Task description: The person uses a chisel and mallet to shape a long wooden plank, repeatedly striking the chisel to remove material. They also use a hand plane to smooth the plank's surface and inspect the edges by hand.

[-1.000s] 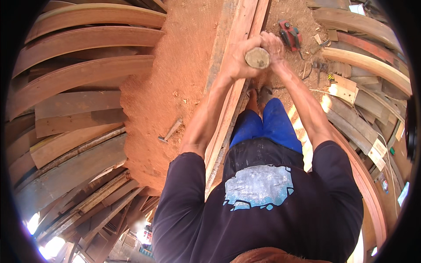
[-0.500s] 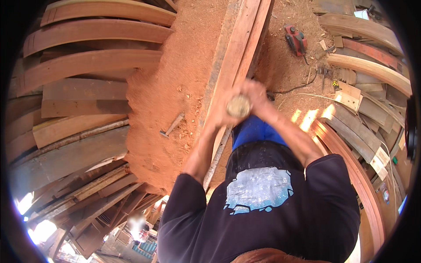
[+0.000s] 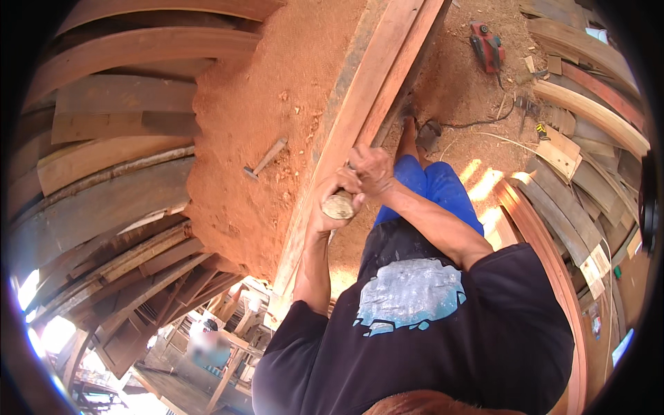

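Observation:
My left hand [image 3: 333, 190] is wrapped round a thick wooden piece with a pale, round end [image 3: 338, 206]; the rest of it is hidden in the grip. Just beyond and to the right, my right hand [image 3: 371, 168] is closed, its knuckles up, close against the left. What its fingers hold is covered. Both hands are over the right edge of a long reddish-brown wooden beam [image 3: 346, 142], which slants from the far middle toward the lower left. A second narrower strip of wood [image 3: 400, 72] lies along the beam's right side.
A hammer [image 3: 265, 159] lies on the sawdust-covered surface to the left. A red power tool [image 3: 487, 47] with a black cord rests on the ground at far right. Curved planks [image 3: 117, 162] are stacked along the left, more boards [image 3: 588, 114] on the right. Another person [image 3: 207, 346] is at lower left.
Both hands, with the round-ended wooden piece, have come nearer and to the left along the beam. The view has shifted a little, and my legs and a foot now show more.

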{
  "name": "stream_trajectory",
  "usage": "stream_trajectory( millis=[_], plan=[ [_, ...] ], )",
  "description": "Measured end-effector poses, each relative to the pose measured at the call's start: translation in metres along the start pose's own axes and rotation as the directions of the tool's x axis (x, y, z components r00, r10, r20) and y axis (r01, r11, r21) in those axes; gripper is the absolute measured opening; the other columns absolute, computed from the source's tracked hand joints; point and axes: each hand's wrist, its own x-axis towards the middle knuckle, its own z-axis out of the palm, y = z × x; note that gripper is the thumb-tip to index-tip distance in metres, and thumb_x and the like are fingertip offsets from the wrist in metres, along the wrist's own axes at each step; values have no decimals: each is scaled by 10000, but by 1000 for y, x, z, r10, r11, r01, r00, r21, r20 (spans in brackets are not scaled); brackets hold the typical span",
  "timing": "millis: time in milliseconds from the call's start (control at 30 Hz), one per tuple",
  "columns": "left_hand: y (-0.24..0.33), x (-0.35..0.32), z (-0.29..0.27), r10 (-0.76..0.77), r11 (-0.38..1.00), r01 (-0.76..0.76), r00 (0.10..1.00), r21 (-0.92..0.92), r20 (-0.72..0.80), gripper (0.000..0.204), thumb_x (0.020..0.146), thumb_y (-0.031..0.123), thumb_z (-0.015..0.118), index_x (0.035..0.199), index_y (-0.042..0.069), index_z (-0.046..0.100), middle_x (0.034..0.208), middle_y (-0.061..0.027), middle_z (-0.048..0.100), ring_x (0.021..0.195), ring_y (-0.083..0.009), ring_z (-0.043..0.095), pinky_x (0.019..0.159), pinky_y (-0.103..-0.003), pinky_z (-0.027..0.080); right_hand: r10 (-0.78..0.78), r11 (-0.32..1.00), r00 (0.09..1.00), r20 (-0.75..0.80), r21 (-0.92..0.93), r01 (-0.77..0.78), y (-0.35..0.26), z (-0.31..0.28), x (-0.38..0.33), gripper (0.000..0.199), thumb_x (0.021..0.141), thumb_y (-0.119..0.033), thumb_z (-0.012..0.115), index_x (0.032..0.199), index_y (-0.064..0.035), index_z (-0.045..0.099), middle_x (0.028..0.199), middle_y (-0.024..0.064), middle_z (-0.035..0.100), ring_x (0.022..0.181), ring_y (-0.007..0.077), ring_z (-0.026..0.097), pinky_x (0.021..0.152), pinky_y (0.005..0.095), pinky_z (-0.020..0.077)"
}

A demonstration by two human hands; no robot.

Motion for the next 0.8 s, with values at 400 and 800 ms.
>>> stream_trajectory(
  millis=[400,800],
  plan=[
    [23,145,28,34,987,-75,961,140,275,278,792,151,884,962,110,668,929,-21,708,863,-141,677,769,-333,566,84,928,996,-22,-362,-86,89,-110,77,134,921,-254,724,1052,-275,709,842,24,649,732,156,633,617,299,560],
    [-54,-48,-64,295,956,-282,910,-85,292,184,788,34,784,850,115,631,877,-48,647,848,-205,650,745,-365,537,43,948,958,-283,-290,-129,-34,44,-32,312,861,-434,682,955,-151,590,909,84,607,593,261,630,486,378,502]
  ],
)
